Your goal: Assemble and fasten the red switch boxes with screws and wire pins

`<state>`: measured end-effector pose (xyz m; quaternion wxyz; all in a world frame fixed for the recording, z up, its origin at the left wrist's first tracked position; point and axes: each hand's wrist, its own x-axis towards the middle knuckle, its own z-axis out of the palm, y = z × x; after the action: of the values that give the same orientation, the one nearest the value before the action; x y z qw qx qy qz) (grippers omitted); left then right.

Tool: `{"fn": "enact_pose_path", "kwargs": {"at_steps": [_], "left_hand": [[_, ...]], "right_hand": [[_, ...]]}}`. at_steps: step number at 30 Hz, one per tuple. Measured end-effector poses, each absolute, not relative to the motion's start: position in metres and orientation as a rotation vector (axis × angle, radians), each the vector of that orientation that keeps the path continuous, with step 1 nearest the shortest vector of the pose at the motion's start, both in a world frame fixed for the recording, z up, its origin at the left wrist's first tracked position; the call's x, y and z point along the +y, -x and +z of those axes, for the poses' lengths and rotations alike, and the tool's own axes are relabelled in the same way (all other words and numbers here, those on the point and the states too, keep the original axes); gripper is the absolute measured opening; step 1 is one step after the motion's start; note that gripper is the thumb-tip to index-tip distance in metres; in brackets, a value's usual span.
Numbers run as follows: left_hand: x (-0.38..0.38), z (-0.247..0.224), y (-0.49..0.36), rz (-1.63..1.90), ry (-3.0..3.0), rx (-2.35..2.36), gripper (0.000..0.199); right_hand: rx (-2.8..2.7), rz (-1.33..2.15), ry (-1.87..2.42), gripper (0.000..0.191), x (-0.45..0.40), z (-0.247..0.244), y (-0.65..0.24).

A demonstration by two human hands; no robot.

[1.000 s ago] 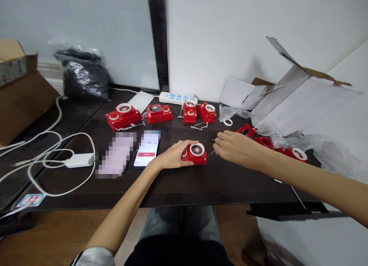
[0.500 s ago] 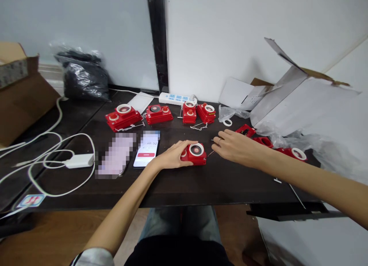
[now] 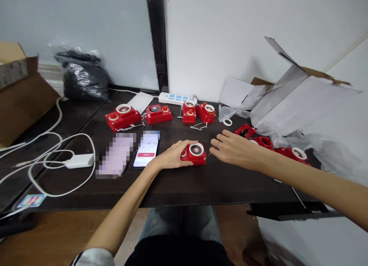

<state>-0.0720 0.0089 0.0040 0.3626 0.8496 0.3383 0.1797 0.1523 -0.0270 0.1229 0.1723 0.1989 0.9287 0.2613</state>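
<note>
A red box (image 3: 196,155) with a white ring round a dark disc lies on the dark table, gripped from the left by my left hand (image 3: 174,155). The fingers pass behind it and the thumb lies along its front. To its right my right hand (image 3: 225,148), wearing a ring, is closed round a thin metal rod (image 3: 209,155), whose tip reaches the box's right side. Most of the rod is hidden by the fingers. Behind stand more red boxes (image 3: 159,114) (image 3: 189,113) with white rings or round knobs.
Left of my left hand lie a lit phone (image 3: 146,149) and a pixelated one (image 3: 116,155), then white cables with an adapter (image 3: 79,161). A white power strip (image 3: 175,98) runs along the wall. Red parts (image 3: 245,131), plastic bags and an open carton (image 3: 304,105) are at right.
My right hand has shifted slightly left, towards the red box, with the thin rod. My left hand and the box have stayed in place.
</note>
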Motion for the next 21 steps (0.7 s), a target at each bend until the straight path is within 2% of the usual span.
{"fn": "enact_pose_path", "kwargs": {"at_steps": [6,12,21], "left_hand": [[0.009,0.003,0.072,0.466,-2.189,0.872,0.070],[0.009,0.004,0.072,0.452,-2.190,0.887,0.070],[0.009,0.003,0.071,0.449,-2.177,0.897,0.070]], "right_hand": [[2.703,0.672,-0.535,0.009,-0.024,0.121,-0.151],[2.616,0.688,-0.634,0.016,-0.022,0.118,-0.154],[2.627,0.734,-0.536,0.014,-0.024,0.130,-0.148]]}}
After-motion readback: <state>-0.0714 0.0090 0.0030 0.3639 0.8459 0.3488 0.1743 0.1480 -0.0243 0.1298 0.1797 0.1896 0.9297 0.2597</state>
